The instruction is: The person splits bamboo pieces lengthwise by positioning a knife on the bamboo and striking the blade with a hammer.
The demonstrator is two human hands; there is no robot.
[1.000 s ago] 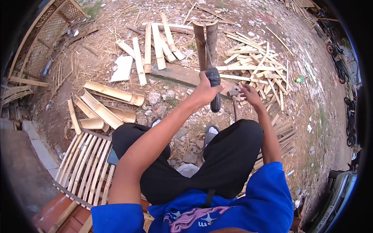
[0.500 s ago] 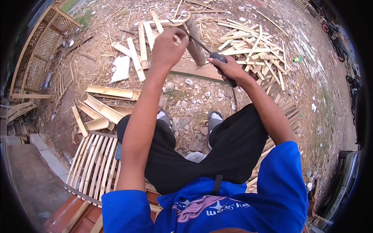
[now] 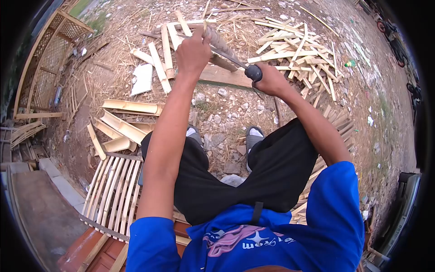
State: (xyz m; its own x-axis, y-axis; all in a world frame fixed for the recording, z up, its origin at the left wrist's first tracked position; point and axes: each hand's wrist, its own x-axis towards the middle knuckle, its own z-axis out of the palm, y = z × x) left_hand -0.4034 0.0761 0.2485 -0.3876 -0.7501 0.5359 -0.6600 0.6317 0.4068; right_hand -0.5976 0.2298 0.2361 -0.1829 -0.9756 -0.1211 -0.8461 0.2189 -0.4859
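My right hand (image 3: 274,79) is closed around the black handle of a long-bladed knife (image 3: 253,72). Its dark narrow blade runs up and left, against a brown bamboo piece (image 3: 219,41). At the upper end of that bamboo, my left hand (image 3: 192,52) is closed with its fingertips mostly hidden. The bamboo stands tilted above a wooden board (image 3: 226,76) on the ground. Where exactly the blade meets the bamboo is hard to make out.
Cut bamboo strips (image 3: 299,54) lie heaped at the upper right. Split bamboo halves (image 3: 122,127) and a slatted bamboo panel (image 3: 113,192) are at my left. A white slab (image 3: 142,80) rests on the stony ground. A lattice frame (image 3: 50,63) stands far left.
My left hand has gone from loosely curled fingers above the bamboo to closed at its upper end. The bamboo leans more to the left, and the knife handle has turned and moved slightly left.
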